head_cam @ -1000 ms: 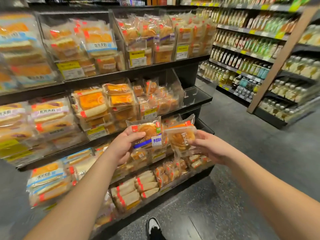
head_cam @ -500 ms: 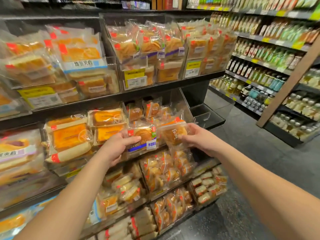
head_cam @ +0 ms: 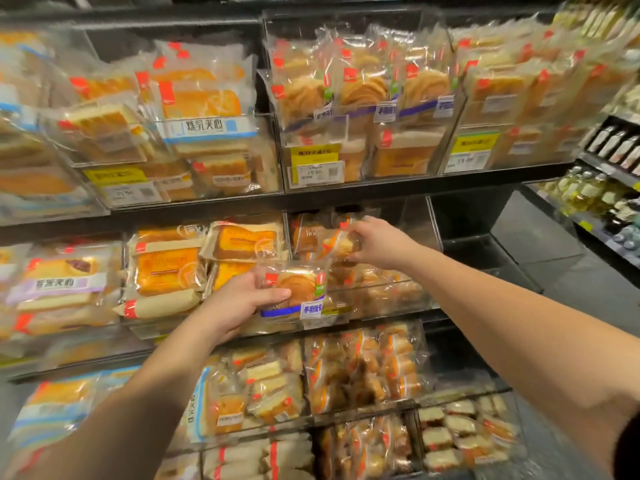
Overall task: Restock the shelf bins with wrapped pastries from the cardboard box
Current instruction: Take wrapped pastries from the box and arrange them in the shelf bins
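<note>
**Both hands at the middle shelf, a wrapped pastry in each**

Just beyond the right hand [head_cam: 379,242] stands a clear bin [head_cam: 420,296] on the middle shelf, holding a few small wrapped pastries low down and two brown packets propped at its back. That hand pinches a small orange-trimmed pastry [head_cam: 337,244] by its wrapper, held over the bin's left part, above the goods already inside. The left hand [head_cam: 239,304] grips a round bun pastry [head_cam: 298,292] with a blue band and white label, thumb across the wrapper's front; it sits in front of the same bin's front wall, below and left of the right hand.

Left of the left hand, a neighbouring bin [head_cam: 162,327] is packed with flat orange cake packets. Above both hands, the top-shelf bin [head_cam: 363,178] is full of upright spiral buns matching the left hand's packet, with sliced loaves beneath them. Below the hands, lower bins [head_cam: 363,403] hold small mixed pastries and sliced cakes. The cardboard box does not show in this view.
</note>
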The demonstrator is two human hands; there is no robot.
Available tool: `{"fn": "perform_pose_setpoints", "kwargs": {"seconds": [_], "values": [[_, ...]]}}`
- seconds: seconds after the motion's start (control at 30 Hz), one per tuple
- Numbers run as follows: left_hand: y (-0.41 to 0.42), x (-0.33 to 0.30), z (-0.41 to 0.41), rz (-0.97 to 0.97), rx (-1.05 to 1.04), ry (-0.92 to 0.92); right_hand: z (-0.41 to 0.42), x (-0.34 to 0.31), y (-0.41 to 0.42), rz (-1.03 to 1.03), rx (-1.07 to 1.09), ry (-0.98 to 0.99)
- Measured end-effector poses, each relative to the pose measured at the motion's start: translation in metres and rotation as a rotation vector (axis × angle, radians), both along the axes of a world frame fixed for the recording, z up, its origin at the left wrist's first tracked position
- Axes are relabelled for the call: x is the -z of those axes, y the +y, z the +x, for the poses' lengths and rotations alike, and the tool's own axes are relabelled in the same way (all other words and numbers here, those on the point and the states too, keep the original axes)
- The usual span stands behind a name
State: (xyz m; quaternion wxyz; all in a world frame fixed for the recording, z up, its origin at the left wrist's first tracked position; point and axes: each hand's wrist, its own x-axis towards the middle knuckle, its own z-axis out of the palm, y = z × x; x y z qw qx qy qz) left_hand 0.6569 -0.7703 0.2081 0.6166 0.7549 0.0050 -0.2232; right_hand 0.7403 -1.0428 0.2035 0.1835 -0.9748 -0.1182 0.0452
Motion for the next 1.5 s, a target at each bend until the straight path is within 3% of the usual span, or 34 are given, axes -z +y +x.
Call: {"fn": "perform_pose_setpoints", "kwargs": {"seconds": [0.47,0.7,1.0,1.13,1.23,1.3,1.37,1.5], "values": [[-0.014,-0.007,-0.003,0.022,-0.065,0.081,0.087,0.027,0.041,-0.184,-0.222,0.098],[-0.014,-0.014,-0.001,0.165,0.000,-0.004,0.087,0.031,0.052,-0.457,-0.240,-0.090],[-0.015,-0.023,0.005,-0.091,-0.060,0.040,0.062,0.028,0.047,-0.427,-0.203,-0.189],[-0.022,-0.029,0.012,-0.127,-0.061,-0.001,0.034,0.018,0.034,-0.141,-0.024,-0.213],[-0.032,-0.028,0.020,-0.177,-0.057,-0.006,0.003,0.005,0.012,0.506,0.152,0.069],[-0.043,-0.028,0.025,-0.220,-0.044,0.003,-0.017,-0.002,-0.010,0.858,0.121,0.311],[-0.060,-0.028,0.030,-0.252,-0.022,0.026,-0.031,-0.002,-0.035,0.941,0.023,0.423],[-0.106,-0.027,0.040,-0.224,0.101,0.040,-0.051,-0.006,-0.074,0.765,0.003,0.421]]}}
